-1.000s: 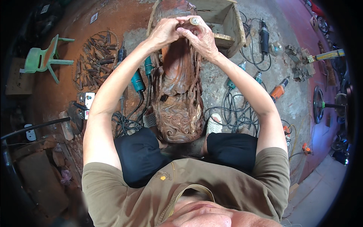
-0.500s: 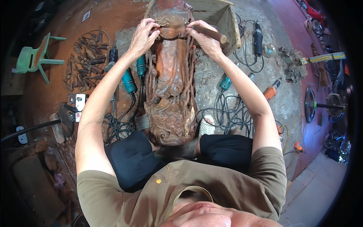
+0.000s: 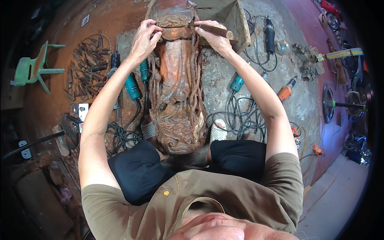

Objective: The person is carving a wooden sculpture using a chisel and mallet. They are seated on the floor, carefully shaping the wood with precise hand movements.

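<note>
A long reddish-brown wood carving (image 3: 176,72), with scrolls and draped folds cut into it, lies lengthwise in front of me between my feet. My left hand (image 3: 145,39) grips its far left edge with bent fingers, the fingertips against a carved scroll band and the thumb a little apart. At the band's right end, my right hand (image 3: 216,38) is closed around a round wooden-handled tool (image 3: 229,35), which looks like a carving chisel. The handle points right, its end doubled by blur. I cannot make out the blade.
A wooden box (image 3: 245,24) stands just beyond my right hand. Handled carving tools (image 3: 86,70) lie heaped at left by a green chair (image 3: 28,66). Teal power tools (image 3: 133,86), a black one (image 3: 269,38), an orange one (image 3: 285,91) and tangled cords (image 3: 244,118) surround the carving.
Both hands and the carving sit slightly farther left in the picture, as does the whole scene. The tool's handle in my right hand has shifted slightly; both hands keep their places on the carving.
</note>
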The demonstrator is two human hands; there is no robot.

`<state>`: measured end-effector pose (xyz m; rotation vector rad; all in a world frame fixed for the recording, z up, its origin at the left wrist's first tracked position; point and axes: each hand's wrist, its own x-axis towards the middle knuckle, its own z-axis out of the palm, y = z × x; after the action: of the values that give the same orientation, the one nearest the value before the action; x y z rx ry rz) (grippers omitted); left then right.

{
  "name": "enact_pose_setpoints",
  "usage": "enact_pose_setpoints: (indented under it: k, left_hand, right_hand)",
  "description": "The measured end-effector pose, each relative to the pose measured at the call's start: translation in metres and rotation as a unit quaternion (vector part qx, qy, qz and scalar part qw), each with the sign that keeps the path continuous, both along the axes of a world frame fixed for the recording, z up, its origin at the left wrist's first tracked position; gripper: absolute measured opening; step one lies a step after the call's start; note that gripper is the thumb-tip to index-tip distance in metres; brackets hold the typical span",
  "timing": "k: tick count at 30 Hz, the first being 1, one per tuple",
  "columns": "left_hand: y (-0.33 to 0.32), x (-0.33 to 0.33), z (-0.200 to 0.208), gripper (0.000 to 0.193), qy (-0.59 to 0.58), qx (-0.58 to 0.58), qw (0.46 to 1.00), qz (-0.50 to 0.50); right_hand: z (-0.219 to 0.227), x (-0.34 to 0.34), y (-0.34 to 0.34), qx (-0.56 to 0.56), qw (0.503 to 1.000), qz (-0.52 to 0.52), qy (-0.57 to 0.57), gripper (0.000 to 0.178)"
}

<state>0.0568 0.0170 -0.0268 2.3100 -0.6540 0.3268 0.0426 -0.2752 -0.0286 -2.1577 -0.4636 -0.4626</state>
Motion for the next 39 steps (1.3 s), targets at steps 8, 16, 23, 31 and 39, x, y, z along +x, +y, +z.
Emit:
enact_pose_setpoints:
  k: [8,16,23,31,39]
  left_hand:
    - [-0.003,-0.003,0.002,0.021,0.030,-0.010,0.999,0.003]
    - [0.001,0.007,-0.010,0.015,-0.129,0.016,0.992,-0.003]
    - [-0.002,0.000,-0.002,0.017,0.016,0.001,1.000,0.011]
    - [-0.002,0.000,-0.004,0.017,0.001,0.007,1.000,0.012]
    - [-0.005,0.002,-0.009,0.014,-0.051,-0.020,0.998,-0.001]
  right_hand:
    - [-0.008,0.004,0.012,0.037,0.999,-0.035,0.006,0.026]
    - [0.000,-0.013,0.020,0.045,0.998,0.036,-0.025,0.021]
    - [-0.001,-0.004,0.011,0.006,0.998,-0.042,-0.047,0.022]
    - [-0.006,0.000,0.011,-0.033,0.997,-0.024,-0.066,0.022]
    - [0.006,-0.007,0.012,0.090,0.993,-0.029,0.069,0.021]
